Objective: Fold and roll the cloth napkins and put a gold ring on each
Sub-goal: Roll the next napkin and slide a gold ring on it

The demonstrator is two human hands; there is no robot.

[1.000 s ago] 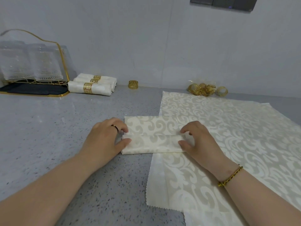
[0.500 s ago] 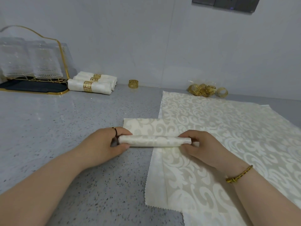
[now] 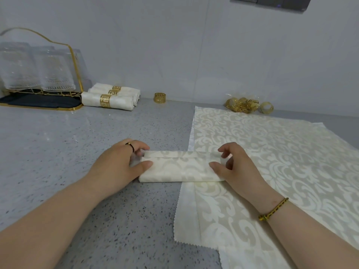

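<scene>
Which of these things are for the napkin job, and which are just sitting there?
For the job: folded napkin held by left hand and right hand; flat napkins; single gold ring; pile of gold rings; finished ringed rolls.
Just sitting there: glasses in gold rack; dark wall panel.

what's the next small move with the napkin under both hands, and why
Probably roll the napkin forward over the narrow strip showing at its far edge: the left hand and right hand each pinch an end, and it carries no ring yet.
</scene>
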